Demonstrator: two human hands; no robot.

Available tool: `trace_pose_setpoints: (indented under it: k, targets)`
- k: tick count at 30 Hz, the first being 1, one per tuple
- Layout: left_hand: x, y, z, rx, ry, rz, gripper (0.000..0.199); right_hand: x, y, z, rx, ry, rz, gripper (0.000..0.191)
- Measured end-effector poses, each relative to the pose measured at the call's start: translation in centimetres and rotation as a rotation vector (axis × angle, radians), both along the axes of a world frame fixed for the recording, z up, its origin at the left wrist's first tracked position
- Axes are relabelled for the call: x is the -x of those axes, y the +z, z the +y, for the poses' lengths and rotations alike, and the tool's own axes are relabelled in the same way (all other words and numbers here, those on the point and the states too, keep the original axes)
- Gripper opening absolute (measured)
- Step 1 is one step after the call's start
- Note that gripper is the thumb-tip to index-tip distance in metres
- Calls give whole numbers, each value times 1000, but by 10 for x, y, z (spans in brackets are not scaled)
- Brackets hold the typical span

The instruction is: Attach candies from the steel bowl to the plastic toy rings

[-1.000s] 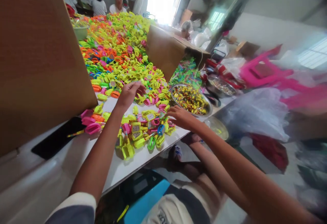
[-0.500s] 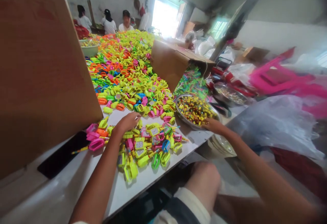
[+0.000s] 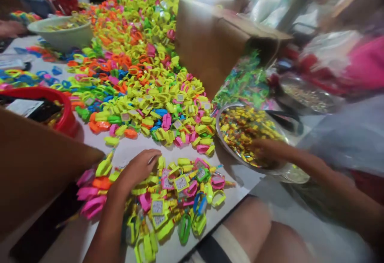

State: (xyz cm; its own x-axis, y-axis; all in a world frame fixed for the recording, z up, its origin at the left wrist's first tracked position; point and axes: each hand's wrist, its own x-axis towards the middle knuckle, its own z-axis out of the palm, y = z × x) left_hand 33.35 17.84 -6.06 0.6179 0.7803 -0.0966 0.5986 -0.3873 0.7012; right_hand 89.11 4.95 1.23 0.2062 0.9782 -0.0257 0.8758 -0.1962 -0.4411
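My left hand (image 3: 140, 170) rests at the edge of a near group of plastic toy watches (image 3: 181, 183), mostly yellow with pink, green and blue ones. Its fingers are curled together, and a thin pale glint shows at them; what they hold is too small to make out. On the right, my right hand (image 3: 265, 150) reaches into a metal bowl (image 3: 220, 133) full of small yellow, red and dark pieces (image 3: 244, 125). Its fingers are blurred and partly sunk among the pieces. Thin pencil-like sticks lie among the near watches.
A big heap of toy watches (image 3: 144, 83) spreads behind. Cardboard boxes stand at the back (image 3: 207, 47) and left (image 3: 39, 167). A red tub (image 3: 70, 113), a pale basin (image 3: 64, 37), a dark flat object (image 3: 45, 227) and another bowl (image 3: 309, 95) surround the work. Other people are at the far end.
The view has tipped down and closer, bringing the red tub into sight. My right hand has moved deeper into the bowl. My left hand stays by the near watches.
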Motion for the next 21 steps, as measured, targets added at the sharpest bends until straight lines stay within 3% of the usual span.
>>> trace_pose_setpoints:
  k: [3, 5, 10, 14, 18, 21]
  targets:
    - [1, 1, 2, -7, -2, 7, 43, 12, 12, -12, 170, 82, 18, 10]
    - [0, 1, 3, -14, -6, 5, 45, 23, 15, -23, 171, 54, -1, 10]
    - [-7, 8, 4, -22, -15, -25, 46, 51, 10, -50, 62, -63, -73, 24]
    - [-16, 39, -11, -110, -2, -69, 46, 74, 19, -80, -170, -198, -131, 34]
    - [-43, 84, -43, -202, -79, -114, 46, 103, 33, -158, -391, -312, -63, 41]
    - [-90, 103, -59, -248, -178, -84, 42, 128, 26, -240, -498, -389, 182, 41]
